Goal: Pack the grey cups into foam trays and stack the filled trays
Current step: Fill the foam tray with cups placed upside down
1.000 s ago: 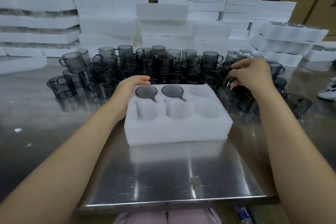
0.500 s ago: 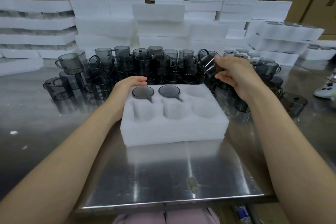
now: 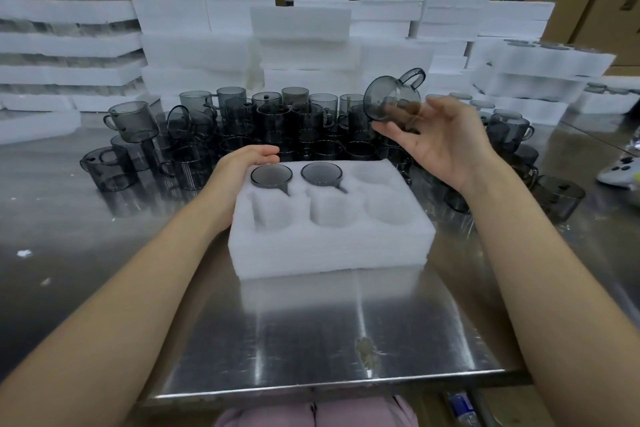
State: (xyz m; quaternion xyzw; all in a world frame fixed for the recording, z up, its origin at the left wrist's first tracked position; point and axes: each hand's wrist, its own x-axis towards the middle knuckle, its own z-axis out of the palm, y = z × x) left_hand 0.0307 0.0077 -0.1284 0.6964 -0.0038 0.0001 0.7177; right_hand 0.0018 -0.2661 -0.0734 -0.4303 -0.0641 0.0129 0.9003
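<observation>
Held cup [image 3: 393, 99]: smoky grey and see-through, tipped on its side, loop handle pointing up and right.
Right hand [image 3: 440, 146]: palm up, grip loosely curled, thumb below and fingertips behind the cup, which sits at the fingers' ends above the tray's far right corner.
Left hand [image 3: 242, 166]: rests on the tray's far left corner, thumb along the far edge; the fingers are hidden, so its grip cannot be told.
Foam tray [image 3: 332, 250]: white, six pockets, on the table [image 3: 311, 340].
Packed cups [image 3: 271, 175]: two, in the far left and far middle pockets; the other four pockets are empty.
Loose cups [image 3: 277, 121]: crowded beyond the tray.
</observation>
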